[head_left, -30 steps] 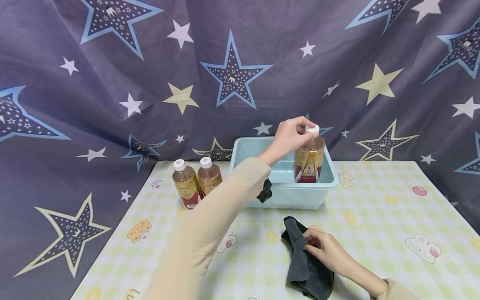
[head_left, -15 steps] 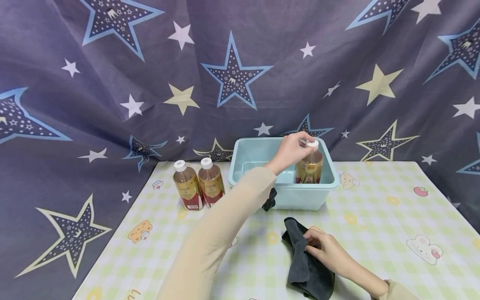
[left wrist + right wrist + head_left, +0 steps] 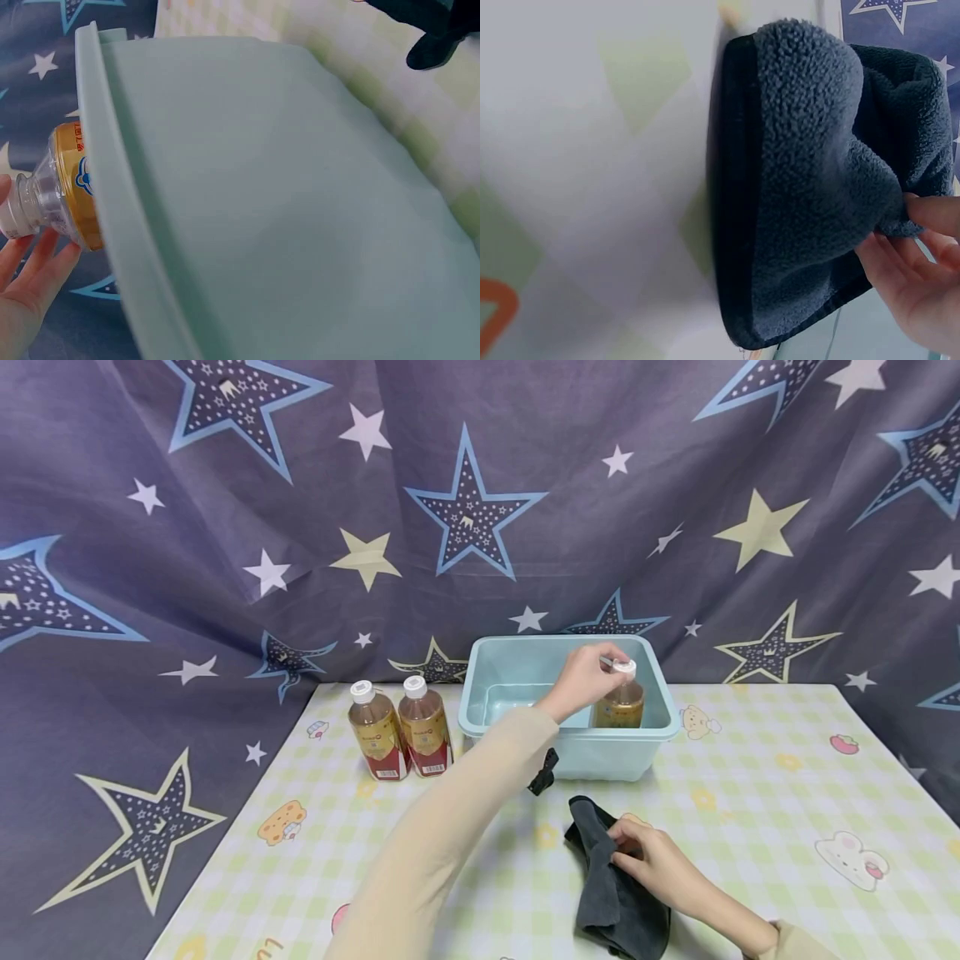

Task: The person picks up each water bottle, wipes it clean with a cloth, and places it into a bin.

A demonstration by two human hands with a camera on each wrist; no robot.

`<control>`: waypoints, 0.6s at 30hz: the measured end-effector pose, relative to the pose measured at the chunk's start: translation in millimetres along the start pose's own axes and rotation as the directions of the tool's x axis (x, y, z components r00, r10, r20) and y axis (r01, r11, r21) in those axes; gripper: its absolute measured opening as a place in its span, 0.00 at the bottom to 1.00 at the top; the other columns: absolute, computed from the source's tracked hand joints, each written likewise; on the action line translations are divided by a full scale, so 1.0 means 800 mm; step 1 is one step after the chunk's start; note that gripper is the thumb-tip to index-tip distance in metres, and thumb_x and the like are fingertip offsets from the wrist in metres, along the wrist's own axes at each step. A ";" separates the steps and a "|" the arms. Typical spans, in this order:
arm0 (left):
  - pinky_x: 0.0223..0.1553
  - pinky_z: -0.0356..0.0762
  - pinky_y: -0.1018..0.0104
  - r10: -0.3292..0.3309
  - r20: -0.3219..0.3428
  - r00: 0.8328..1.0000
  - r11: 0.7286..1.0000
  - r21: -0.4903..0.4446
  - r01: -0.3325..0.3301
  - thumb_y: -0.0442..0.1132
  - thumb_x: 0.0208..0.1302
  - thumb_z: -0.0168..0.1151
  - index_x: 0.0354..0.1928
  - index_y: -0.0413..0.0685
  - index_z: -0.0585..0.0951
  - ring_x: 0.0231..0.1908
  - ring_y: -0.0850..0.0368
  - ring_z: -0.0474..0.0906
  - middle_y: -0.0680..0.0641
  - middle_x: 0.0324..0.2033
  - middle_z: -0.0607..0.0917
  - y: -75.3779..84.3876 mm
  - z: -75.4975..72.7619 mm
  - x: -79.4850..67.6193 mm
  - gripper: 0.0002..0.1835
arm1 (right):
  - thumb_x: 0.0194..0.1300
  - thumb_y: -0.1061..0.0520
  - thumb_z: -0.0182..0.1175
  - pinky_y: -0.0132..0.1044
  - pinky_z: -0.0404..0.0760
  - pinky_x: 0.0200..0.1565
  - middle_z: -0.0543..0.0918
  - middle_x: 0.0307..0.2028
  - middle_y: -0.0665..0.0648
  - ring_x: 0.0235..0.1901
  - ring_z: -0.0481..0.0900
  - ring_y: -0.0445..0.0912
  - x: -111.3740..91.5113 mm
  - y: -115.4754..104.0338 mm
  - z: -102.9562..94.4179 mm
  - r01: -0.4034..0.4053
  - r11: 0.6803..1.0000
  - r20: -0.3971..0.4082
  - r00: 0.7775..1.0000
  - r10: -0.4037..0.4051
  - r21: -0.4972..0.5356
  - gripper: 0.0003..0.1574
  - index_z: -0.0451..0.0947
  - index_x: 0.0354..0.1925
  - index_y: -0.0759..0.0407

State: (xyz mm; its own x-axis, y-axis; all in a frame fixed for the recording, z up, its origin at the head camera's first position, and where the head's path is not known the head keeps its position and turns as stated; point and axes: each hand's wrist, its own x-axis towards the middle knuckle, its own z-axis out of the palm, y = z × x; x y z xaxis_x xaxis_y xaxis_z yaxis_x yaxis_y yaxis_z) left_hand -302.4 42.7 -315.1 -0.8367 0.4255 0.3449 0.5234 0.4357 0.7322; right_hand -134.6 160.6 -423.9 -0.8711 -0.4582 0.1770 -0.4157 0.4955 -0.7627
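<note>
My left hand (image 3: 587, 678) pinches the white cap of a drink bottle (image 3: 621, 708), which stands upright inside the right end of a light blue plastic bin (image 3: 510, 652). The bin's rim hides the bottle's lower part. In the left wrist view, fingers spread along the neck of the bottle (image 3: 75, 184) beyond the bin wall (image 3: 247, 180). On the table nearer me, my right hand (image 3: 656, 864) pinches a fold of a dark grey cloth (image 3: 611, 893). The right wrist view shows the cloth (image 3: 810, 165) as fluffy with a black edging, gathered between thumb and fingers.
Left of the bin, two more bottles (image 3: 378, 735) (image 3: 425, 731) with white caps and yellow-red labels stand side by side. A checked tablecloth (image 3: 750, 827) with cartoon prints covers the table. Behind it hangs a dark star-patterned curtain (image 3: 570, 510).
The left hand has lowered the bottle into the bin, so less of its label shows above the rim. The right hand and cloth have stayed in place.
</note>
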 end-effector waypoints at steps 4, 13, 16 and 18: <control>0.25 0.73 0.82 -0.014 0.019 1.000 1.000 0.012 0.013 0.35 0.53 0.63 0.37 0.43 0.79 0.28 0.64 0.76 0.47 0.35 0.82 -0.002 0.004 -0.004 0.08 | 0.54 0.70 0.58 0.29 0.78 0.33 0.71 0.32 0.50 0.32 0.76 0.38 0.000 -0.001 0.000 -0.010 1.000 0.009 1.000 0.010 0.006 0.08 0.72 0.32 0.59; 0.26 0.73 0.81 -0.048 0.046 0.998 0.999 0.004 0.048 0.35 0.55 0.62 0.38 0.44 0.79 0.29 0.64 0.75 0.48 0.37 0.81 -0.006 0.010 -0.009 0.08 | 0.53 0.70 0.58 0.29 0.78 0.33 0.72 0.33 0.51 0.32 0.76 0.37 0.000 0.000 0.001 0.001 1.000 0.007 1.000 -0.001 0.002 0.08 0.72 0.32 0.60; 0.26 0.73 0.81 -0.056 0.046 0.997 0.998 0.001 0.056 0.34 0.54 0.62 0.38 0.44 0.79 0.29 0.65 0.75 0.48 0.37 0.81 -0.008 0.011 -0.010 0.08 | 0.53 0.70 0.58 0.29 0.78 0.33 0.72 0.33 0.51 0.32 0.76 0.37 0.000 0.000 0.000 0.007 1.000 0.006 1.000 -0.007 0.000 0.09 0.72 0.32 0.60; 0.26 0.73 0.81 -0.059 0.043 0.997 0.998 -0.001 0.059 0.34 0.54 0.62 0.38 0.43 0.79 0.29 0.65 0.75 0.48 0.37 0.81 -0.009 0.012 -0.010 0.08 | 0.53 0.70 0.58 0.29 0.78 0.33 0.71 0.33 0.51 0.33 0.76 0.37 0.000 0.000 0.000 0.006 1.000 0.007 1.000 -0.006 0.001 0.09 0.72 0.32 0.60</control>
State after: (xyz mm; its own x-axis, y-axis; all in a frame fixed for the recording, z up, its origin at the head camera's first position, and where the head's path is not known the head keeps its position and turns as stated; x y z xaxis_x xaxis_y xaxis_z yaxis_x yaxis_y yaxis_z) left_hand -298.3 43.7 -328.5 -0.8585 0.4327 0.2752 0.4725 0.4591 0.7523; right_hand -134.3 160.5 -423.8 -0.8665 -0.4666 0.1775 -0.4211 0.4920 -0.7620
